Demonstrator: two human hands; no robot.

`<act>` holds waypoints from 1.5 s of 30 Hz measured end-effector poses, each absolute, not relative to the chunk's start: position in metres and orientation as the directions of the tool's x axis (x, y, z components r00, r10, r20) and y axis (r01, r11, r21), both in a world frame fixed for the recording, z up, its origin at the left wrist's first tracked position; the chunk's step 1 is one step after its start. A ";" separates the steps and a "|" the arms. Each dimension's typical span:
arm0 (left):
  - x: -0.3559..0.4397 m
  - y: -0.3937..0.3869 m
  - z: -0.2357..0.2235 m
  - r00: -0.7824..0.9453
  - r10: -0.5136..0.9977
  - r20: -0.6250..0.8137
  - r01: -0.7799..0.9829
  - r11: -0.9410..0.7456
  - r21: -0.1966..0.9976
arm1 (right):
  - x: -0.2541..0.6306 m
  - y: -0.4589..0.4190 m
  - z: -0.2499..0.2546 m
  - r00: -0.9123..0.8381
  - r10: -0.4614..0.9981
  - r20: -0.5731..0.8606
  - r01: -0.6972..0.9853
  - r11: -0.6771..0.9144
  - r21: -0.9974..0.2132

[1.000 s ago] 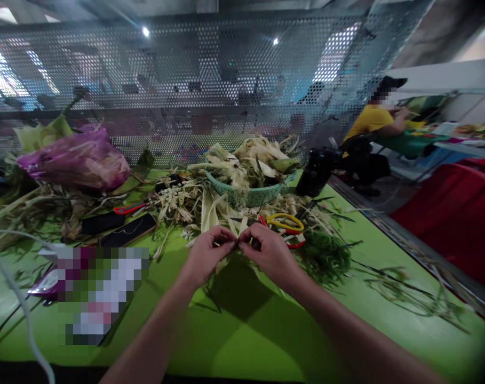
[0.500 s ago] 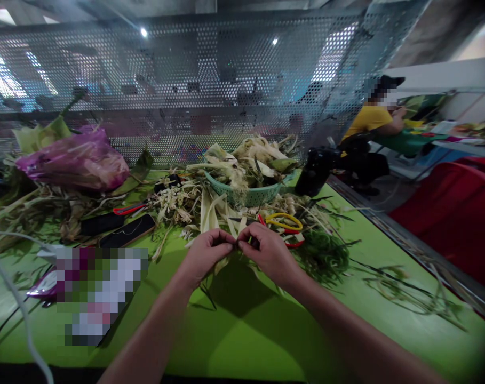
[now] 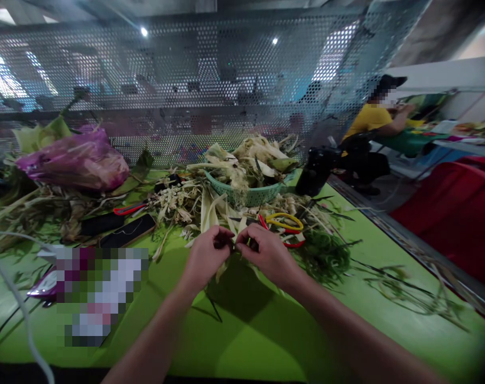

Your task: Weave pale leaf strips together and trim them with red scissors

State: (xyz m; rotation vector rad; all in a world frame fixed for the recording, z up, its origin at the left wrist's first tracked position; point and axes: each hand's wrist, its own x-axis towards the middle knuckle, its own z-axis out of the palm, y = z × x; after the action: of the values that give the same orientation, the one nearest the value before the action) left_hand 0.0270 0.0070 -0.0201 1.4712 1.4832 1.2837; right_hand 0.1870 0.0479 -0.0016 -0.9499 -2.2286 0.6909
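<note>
My left hand (image 3: 211,253) and my right hand (image 3: 262,248) meet over the green table, thumbs and fingertips pinched close together. Pale husk strips (image 3: 222,271) show under the fingers and seem to come from the pinch; the gripped part is mostly hidden. A thin dark strand (image 3: 214,306) trails below my left hand. Just beyond my right hand lie scissors with yellow and red handles (image 3: 284,220). Behind both hands, a green basket (image 3: 254,196) is heaped with dried husks (image 3: 262,154). To the right is a clump of dark green fibres (image 3: 326,253).
On the left are a phone (image 3: 128,231), red-handled scissors (image 3: 128,209), a purple plastic bag (image 3: 74,160), a blurred-out packet (image 3: 106,298) and a white cable (image 3: 16,293). A black object (image 3: 314,168) stands right of the basket. A person in yellow (image 3: 370,120) sits far right.
My left fingertips have drawn slightly left and curled, leaving a small gap from my right fingertips. The dark strand below has shifted a little toward me. The seated person's arm has risen.
</note>
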 end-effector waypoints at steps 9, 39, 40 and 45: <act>0.029 0.004 -0.019 -0.074 0.944 0.322 0.596 -0.217 0.773 | 0.188 0.050 -0.003 -0.562 0.756 0.335 0.443 0.617 -0.651; 0.003 0.007 -0.017 -0.065 0.998 0.028 0.146 -0.019 0.989 | 0.197 0.052 0.007 -0.536 0.827 0.169 0.244 0.343 -0.907; 0.003 0.008 -0.018 -0.063 0.998 0.031 0.157 -0.021 0.987 | 0.196 0.051 0.008 -0.541 0.830 0.134 0.170 0.264 -0.949; 0.005 0.008 -0.018 -0.064 0.997 0.052 0.200 -0.039 0.979 | 0.196 0.047 0.014 -0.625 0.781 0.022 -0.057 -0.018 -0.998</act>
State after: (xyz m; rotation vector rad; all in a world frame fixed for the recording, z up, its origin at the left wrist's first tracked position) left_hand 0.0046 0.0083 -0.0184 1.3573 1.3862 1.1934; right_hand 0.1961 0.0468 0.0143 -0.7626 -1.6353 1.7113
